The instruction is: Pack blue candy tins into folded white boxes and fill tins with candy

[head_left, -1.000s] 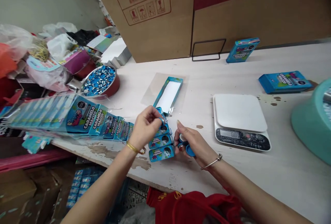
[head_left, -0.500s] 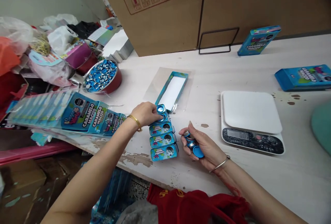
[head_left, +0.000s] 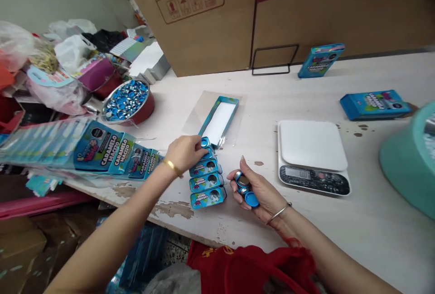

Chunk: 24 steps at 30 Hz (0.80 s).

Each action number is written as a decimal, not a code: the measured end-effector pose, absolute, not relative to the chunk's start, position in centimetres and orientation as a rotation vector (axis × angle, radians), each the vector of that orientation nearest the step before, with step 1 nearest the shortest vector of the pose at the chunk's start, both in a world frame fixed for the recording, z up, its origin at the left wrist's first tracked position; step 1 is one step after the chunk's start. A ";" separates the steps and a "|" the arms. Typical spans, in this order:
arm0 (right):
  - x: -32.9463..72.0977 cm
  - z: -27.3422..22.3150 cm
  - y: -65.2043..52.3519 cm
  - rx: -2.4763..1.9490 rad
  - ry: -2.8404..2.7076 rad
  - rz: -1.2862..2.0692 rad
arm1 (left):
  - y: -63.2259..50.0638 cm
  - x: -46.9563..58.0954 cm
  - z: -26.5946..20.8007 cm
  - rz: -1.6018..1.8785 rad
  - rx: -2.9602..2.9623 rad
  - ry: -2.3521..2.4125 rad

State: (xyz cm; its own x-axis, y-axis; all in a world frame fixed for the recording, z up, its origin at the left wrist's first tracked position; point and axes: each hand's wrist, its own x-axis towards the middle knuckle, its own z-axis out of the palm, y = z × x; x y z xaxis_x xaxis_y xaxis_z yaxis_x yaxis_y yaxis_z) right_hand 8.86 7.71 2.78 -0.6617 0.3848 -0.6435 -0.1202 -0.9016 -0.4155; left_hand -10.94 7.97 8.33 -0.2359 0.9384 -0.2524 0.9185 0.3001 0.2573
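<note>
My left hand (head_left: pixel 185 153) is closed at the second box from the far end of a column of small blue boxes, its fingertips pressed on a round blue cap that they partly hide. At the far end, the box (head_left: pixel 205 142) shows another blue cap. Closer to me, boxes such as the nearest one (head_left: pixel 208 197) have round openings with white inside. Just right of the column, my right hand (head_left: pixel 260 190), palm up, is wrapped round several round caps (head_left: pixel 251 199) in blue and silver. Beyond the column is a shallow blue tray-like box (head_left: pixel 220 119) with a white inside, on clear plastic film.
A white kitchen scale (head_left: pixel 312 149) stands to the right, beside a turquoise tub (head_left: pixel 404 162). A red bowl (head_left: pixel 147 108) of loose caps stands left, behind overlapping blue packs (head_left: pixel 98 147). Large cartons (head_left: pixel 204 45) line the back, with two blue boxes (head_left: pixel 321 60) nearby.
The view has shifted slightly to the right, bringing more of the turquoise tub into sight. Both hands keep nearly the same places relative to the boxes and the same holds.
</note>
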 end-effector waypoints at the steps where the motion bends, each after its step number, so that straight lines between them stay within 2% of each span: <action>1: 8.9 3.0 7.6 -1.122 -0.495 2.569 | 7.2 -9.9 8.5 0.236 1.697 2.138; 3: 8.9 3.3 7.3 -1.129 -0.519 2.530 | 5.5 -7.6 8.7 0.456 1.757 1.876; 6: 8.8 3.5 6.7 -1.117 -0.554 2.496 | 3.5 -5.4 8.6 0.565 1.807 1.675; 11: 9.5 3.6 6.3 -0.929 -0.423 2.582 | 3.5 -7.7 8.5 0.679 1.568 1.946; 15: 10.4 3.1 6.2 -0.837 -0.399 2.650 | 4.5 -10.3 8.0 0.451 1.443 2.106; 24: 11.1 1.7 5.8 -0.882 -0.367 2.728 | 7.5 -9.7 8.3 -0.372 1.517 2.098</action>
